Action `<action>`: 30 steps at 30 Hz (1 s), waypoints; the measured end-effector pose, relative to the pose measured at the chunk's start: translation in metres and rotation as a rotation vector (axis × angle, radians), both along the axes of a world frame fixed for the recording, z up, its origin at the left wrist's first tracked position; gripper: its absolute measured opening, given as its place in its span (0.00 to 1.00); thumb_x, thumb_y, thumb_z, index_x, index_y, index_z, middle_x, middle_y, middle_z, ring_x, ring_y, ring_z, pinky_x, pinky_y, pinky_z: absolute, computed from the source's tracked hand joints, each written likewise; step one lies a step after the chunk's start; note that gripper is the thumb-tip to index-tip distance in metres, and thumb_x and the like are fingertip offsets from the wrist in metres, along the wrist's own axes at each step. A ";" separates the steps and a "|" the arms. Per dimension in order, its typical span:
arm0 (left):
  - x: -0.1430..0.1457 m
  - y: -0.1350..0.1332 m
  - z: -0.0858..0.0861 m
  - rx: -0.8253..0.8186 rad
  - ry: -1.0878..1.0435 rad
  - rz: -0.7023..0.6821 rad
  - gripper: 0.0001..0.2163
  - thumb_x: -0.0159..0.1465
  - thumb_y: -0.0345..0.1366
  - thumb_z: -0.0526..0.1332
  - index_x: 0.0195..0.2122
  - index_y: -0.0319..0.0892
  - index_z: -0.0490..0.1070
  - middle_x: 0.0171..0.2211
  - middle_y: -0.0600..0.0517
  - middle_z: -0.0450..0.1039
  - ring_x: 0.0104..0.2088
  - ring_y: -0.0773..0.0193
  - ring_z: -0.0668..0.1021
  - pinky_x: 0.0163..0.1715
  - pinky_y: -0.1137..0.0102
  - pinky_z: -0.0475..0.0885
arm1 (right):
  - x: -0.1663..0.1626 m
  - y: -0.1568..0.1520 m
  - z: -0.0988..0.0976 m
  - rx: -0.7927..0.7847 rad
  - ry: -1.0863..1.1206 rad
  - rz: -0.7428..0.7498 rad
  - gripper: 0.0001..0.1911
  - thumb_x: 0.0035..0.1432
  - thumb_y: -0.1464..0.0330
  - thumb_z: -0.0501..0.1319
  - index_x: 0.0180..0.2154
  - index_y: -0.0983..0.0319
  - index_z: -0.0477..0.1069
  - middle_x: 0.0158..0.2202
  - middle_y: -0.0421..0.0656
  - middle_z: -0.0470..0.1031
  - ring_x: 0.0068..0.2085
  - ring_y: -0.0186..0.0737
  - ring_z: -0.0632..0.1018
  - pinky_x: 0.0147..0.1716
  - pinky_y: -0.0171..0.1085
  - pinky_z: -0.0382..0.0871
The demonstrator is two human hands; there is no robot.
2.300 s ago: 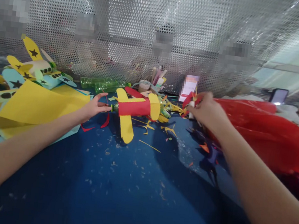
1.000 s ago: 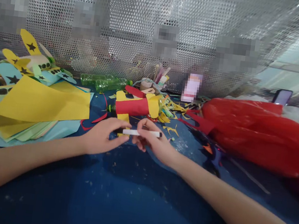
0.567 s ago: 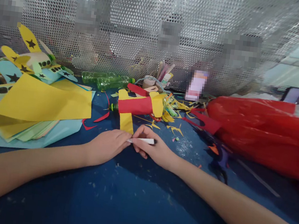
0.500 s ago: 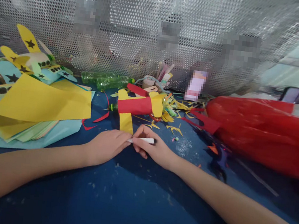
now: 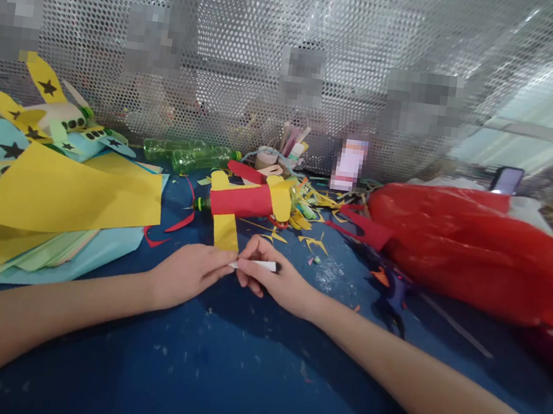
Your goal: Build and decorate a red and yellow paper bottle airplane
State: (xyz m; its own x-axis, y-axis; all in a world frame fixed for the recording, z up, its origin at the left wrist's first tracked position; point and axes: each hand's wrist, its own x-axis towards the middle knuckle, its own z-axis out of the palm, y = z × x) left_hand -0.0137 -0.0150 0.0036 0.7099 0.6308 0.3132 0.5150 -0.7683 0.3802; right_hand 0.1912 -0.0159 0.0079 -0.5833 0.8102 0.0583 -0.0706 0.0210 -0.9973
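Both my hands meet over the blue tabletop (image 5: 215, 374). My right hand (image 5: 275, 281) is closed round a white marker (image 5: 263, 266) that lies level, its dark end pointing right. My left hand (image 5: 187, 273) pinches the marker's left end with thumb and fingertips. Just beyond the hands lies a paper aeroplane (image 5: 246, 203) with a red body and yellow wings built on a green bottle. Its near wing almost touches my fingertips.
Yellow and pale blue paper sheets (image 5: 66, 198) are piled at the left, with finished star-marked planes (image 5: 49, 122) behind. Green bottles (image 5: 192, 154), a cup of sticks (image 5: 283, 151) and paper scraps lie by the perforated metal screen. A red plastic bag (image 5: 473, 248) fills the right side.
My right hand fetched the marker from the far right and brought it to the middle. My left hand left the plane's nose and closed on the marker's end; the hands have since stayed together.
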 end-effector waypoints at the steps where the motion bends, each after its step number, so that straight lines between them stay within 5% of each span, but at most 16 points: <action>1: 0.000 0.000 0.000 -0.004 -0.003 -0.001 0.15 0.73 0.40 0.45 0.41 0.45 0.71 0.35 0.52 0.77 0.34 0.62 0.78 0.35 0.70 0.69 | 0.000 0.000 -0.001 0.003 0.003 0.001 0.14 0.60 0.59 0.62 0.33 0.58 0.59 0.23 0.33 0.70 0.19 0.27 0.65 0.17 0.29 0.57; 6: -0.001 -0.001 0.002 -0.068 -0.008 0.011 0.14 0.73 0.41 0.46 0.41 0.45 0.70 0.36 0.53 0.77 0.35 0.63 0.77 0.36 0.70 0.69 | 0.000 -0.002 -0.004 0.022 0.007 0.002 0.13 0.61 0.60 0.62 0.33 0.58 0.59 0.23 0.32 0.68 0.19 0.27 0.65 0.17 0.30 0.57; 11: -0.003 -0.002 -0.001 0.091 -0.063 0.134 0.15 0.71 0.44 0.49 0.42 0.43 0.73 0.35 0.50 0.66 0.34 0.63 0.73 0.33 0.70 0.69 | 0.004 0.000 0.004 0.112 -0.105 -0.005 0.15 0.59 0.58 0.62 0.40 0.57 0.59 0.25 0.33 0.67 0.20 0.29 0.67 0.19 0.31 0.62; 15: -0.005 -0.002 -0.003 0.137 -0.146 0.241 0.15 0.70 0.45 0.50 0.43 0.44 0.74 0.37 0.50 0.59 0.34 0.65 0.70 0.34 0.69 0.71 | 0.023 0.015 0.021 0.573 -0.574 0.026 0.11 0.56 0.64 0.64 0.38 0.60 0.66 0.28 0.37 0.69 0.28 0.34 0.71 0.28 0.35 0.67; 17: -0.005 -0.001 -0.002 0.118 -0.168 0.306 0.15 0.70 0.45 0.50 0.43 0.44 0.73 0.38 0.50 0.58 0.35 0.65 0.70 0.34 0.68 0.71 | 0.035 0.026 0.025 0.821 -0.887 -0.096 0.02 0.57 0.70 0.61 0.34 0.62 0.70 0.32 0.43 0.72 0.33 0.38 0.73 0.35 0.38 0.68; 20: -0.004 -0.001 0.000 0.080 -0.187 0.355 0.15 0.70 0.45 0.50 0.41 0.43 0.73 0.38 0.50 0.58 0.35 0.64 0.71 0.33 0.67 0.72 | 0.047 0.040 0.023 0.993 -1.256 -0.282 0.07 0.61 0.72 0.57 0.38 0.65 0.73 0.39 0.50 0.75 0.42 0.46 0.75 0.44 0.43 0.68; 26: -0.006 0.001 0.002 0.045 -0.217 0.376 0.15 0.71 0.44 0.50 0.42 0.43 0.72 0.43 0.47 0.60 0.40 0.62 0.73 0.38 0.65 0.74 | 0.052 0.055 0.007 1.038 -1.484 -0.404 0.14 0.67 0.70 0.53 0.51 0.64 0.70 0.44 0.51 0.78 0.45 0.48 0.76 0.40 0.40 0.68; 30: -0.011 0.011 0.009 0.010 -0.213 0.416 0.16 0.71 0.45 0.49 0.45 0.43 0.71 0.54 0.44 0.62 0.42 0.60 0.76 0.38 0.64 0.75 | 0.056 0.061 0.000 1.069 -1.464 -0.341 0.13 0.68 0.69 0.52 0.46 0.65 0.72 0.41 0.50 0.79 0.43 0.47 0.75 0.42 0.41 0.68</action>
State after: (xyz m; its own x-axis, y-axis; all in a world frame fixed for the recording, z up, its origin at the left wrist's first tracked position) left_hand -0.0249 -0.0041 0.0127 0.3169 0.8445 0.4317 0.6911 -0.5173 0.5047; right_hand 0.2474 0.0451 0.0074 -0.4729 0.8523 0.2235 0.8782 0.4354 0.1979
